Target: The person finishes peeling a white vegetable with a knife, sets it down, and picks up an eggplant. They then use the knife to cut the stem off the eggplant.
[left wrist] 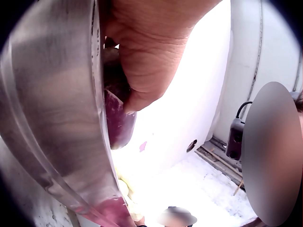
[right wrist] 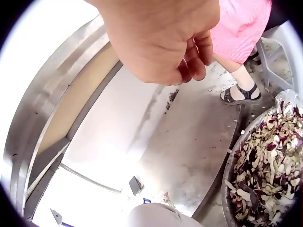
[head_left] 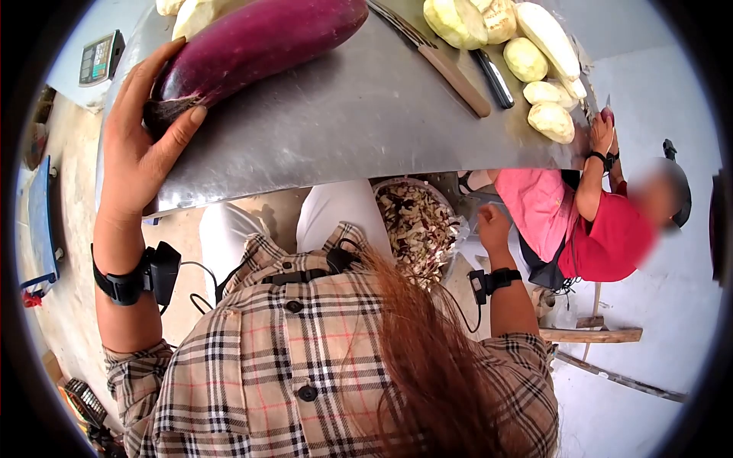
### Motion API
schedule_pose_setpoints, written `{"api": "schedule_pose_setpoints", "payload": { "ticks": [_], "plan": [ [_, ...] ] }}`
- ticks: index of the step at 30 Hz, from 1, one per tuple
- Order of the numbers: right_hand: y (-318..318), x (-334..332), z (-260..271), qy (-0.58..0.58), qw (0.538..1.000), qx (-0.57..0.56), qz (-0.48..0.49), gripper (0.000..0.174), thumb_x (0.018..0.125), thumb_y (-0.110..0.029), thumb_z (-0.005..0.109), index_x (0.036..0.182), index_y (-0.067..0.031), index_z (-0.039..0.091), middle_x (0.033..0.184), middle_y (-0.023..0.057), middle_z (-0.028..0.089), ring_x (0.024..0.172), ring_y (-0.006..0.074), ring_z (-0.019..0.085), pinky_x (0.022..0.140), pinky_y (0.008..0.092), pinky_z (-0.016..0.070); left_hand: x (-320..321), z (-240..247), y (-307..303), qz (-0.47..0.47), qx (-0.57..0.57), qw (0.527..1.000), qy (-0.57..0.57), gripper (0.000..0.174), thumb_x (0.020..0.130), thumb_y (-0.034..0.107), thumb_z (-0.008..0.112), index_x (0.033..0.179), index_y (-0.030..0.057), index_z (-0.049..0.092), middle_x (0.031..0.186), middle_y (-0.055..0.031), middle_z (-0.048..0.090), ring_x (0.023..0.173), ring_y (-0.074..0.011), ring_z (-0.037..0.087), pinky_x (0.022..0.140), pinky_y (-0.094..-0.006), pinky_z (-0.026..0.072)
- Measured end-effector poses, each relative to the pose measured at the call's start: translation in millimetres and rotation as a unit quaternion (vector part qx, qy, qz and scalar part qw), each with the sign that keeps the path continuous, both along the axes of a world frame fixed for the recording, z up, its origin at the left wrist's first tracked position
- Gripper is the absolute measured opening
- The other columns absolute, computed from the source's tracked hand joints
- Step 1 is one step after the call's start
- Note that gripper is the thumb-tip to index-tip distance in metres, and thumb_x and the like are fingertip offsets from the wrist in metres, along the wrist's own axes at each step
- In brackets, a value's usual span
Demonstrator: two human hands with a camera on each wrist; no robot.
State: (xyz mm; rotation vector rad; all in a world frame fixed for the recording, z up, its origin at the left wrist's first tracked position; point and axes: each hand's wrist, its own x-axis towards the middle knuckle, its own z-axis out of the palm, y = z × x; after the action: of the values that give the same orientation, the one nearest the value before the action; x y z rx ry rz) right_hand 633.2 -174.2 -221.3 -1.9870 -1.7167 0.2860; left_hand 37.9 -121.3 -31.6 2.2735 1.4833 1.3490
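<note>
A large purple eggplant (head_left: 259,49) lies on the metal table (head_left: 305,145). My left hand (head_left: 141,149) grips its dark stem end, thumb on the near side and fingers reaching over the far side. In the left wrist view the thumb (left wrist: 144,90) bends against the eggplant (left wrist: 118,123) beside the table's edge. My right hand (head_left: 495,229) hangs below table height, off the near edge. Its fingers (right wrist: 194,64) are loosely curled with nothing in them. To the right of the eggplant lie a brown-handled knife (head_left: 458,84) and a black-handled tool (head_left: 496,82).
Several peeled pale eggplants (head_left: 527,59) lie at the table's right end, others at its far left. Peelings (right wrist: 265,175) fill a round basin (right wrist: 227,194) on the floor. A person in red (head_left: 611,240) sits at the right. A scale (head_left: 99,59) stands at the left.
</note>
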Motion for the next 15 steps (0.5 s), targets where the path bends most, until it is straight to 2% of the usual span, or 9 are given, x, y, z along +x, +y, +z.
{"api": "schedule_pose_setpoints", "payload": {
  "ticks": [2,5,7,11,15],
  "plan": [
    [3.1,-21.8,29.1,-0.015,0.998,-0.037,0.039,0.019,0.083,-0.015,0.069,0.075,0.0014,0.064,0.065,0.0136,0.061,0.055,0.0233,0.056,0.055,0.0358,0.0440,0.2,1.2,-0.8,0.000,-0.002,1.000,0.002,0.059,0.082,0.020,0.076,0.133,0.0019,0.053,0.125,-0.0150,0.059,0.116,-0.0260,0.058,0.100,-0.0337,0.0436],
    [10.4,-63.2,68.4,0.037,0.992,-0.053,0.105,0.022,0.085,-0.013,0.067,0.071,0.0021,0.059,0.057,0.0113,0.054,0.050,0.0199,0.049,0.051,0.0338,0.0392,2.2,3.8,-0.9,-0.004,0.004,1.000,-0.007,0.060,0.078,0.016,0.076,0.132,0.0020,0.053,0.122,-0.0160,0.058,0.113,-0.0276,0.058,0.098,-0.0345,0.0445],
    [12.9,-99.5,102.6,0.072,0.982,0.000,0.174,0.027,0.085,-0.013,0.067,0.067,0.0024,0.056,0.056,0.0101,0.051,0.050,0.0183,0.046,0.050,0.0326,0.0363,4.6,7.3,-1.4,0.006,-0.009,1.000,-0.011,0.061,0.077,0.015,0.076,0.131,0.0016,0.053,0.122,-0.0163,0.058,0.112,-0.0291,0.059,0.097,-0.0352,0.0451],
    [26.7,-159.1,168.7,0.072,0.931,0.131,0.333,0.010,0.086,-0.004,0.063,0.076,-0.0007,0.061,0.061,0.0095,0.055,0.053,0.0238,0.053,0.052,0.0329,0.0401,4.3,6.8,1.5,0.002,0.007,1.000,-0.007,0.062,0.076,0.018,0.076,0.131,0.0025,0.053,0.123,-0.0173,0.057,0.112,-0.0327,0.058,0.097,-0.0370,0.0457],
    [54.0,-194.5,203.5,0.042,0.910,0.214,0.352,0.003,0.085,-0.001,0.061,0.087,0.0002,0.062,0.072,0.0113,0.060,0.061,0.0259,0.057,0.057,0.0328,0.0447,3.5,6.8,0.8,0.004,0.007,1.000,-0.007,0.062,0.076,0.021,0.075,0.131,0.0033,0.053,0.124,-0.0177,0.057,0.111,-0.0346,0.058,0.096,-0.0383,0.0465]
  ]
}}
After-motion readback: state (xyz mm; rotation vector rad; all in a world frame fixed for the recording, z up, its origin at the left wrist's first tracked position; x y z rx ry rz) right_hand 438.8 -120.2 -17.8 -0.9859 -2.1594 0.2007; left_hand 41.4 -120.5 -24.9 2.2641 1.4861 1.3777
